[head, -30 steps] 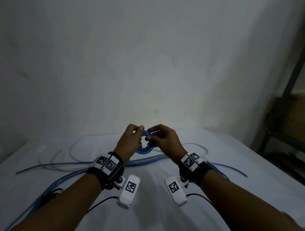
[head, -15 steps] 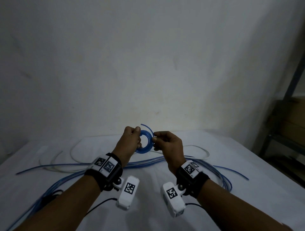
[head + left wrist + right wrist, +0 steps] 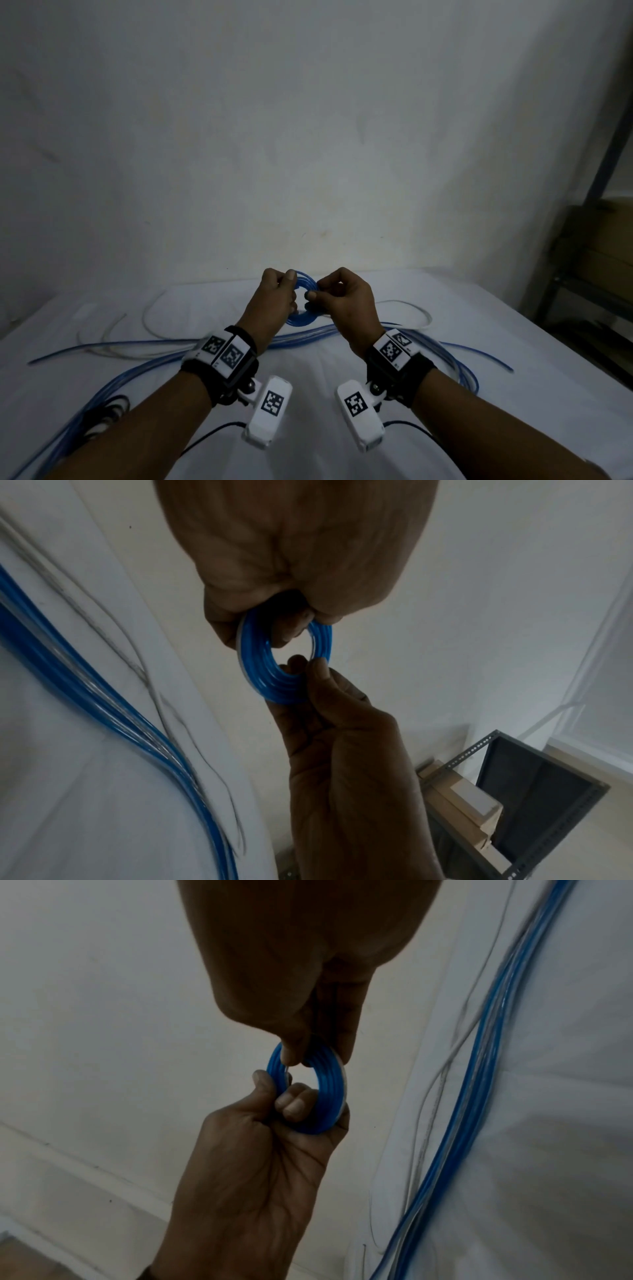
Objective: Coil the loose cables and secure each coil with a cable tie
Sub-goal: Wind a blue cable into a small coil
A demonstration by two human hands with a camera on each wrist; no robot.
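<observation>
Both hands' grip pinches a small, tightly wound blue coil; tie seemingly hidden.

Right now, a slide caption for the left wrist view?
Both hands pinch a small blue cable coil above the cloth.

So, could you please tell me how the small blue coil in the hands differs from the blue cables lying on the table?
The blue coil is wound into a tight ring of several turns; the blue cables lie loose in long sweeping runs. The coil is held in the air between the left hand and right hand; the cables rest untouched on the white table. Both look like the same translucent blue tubing.
</observation>
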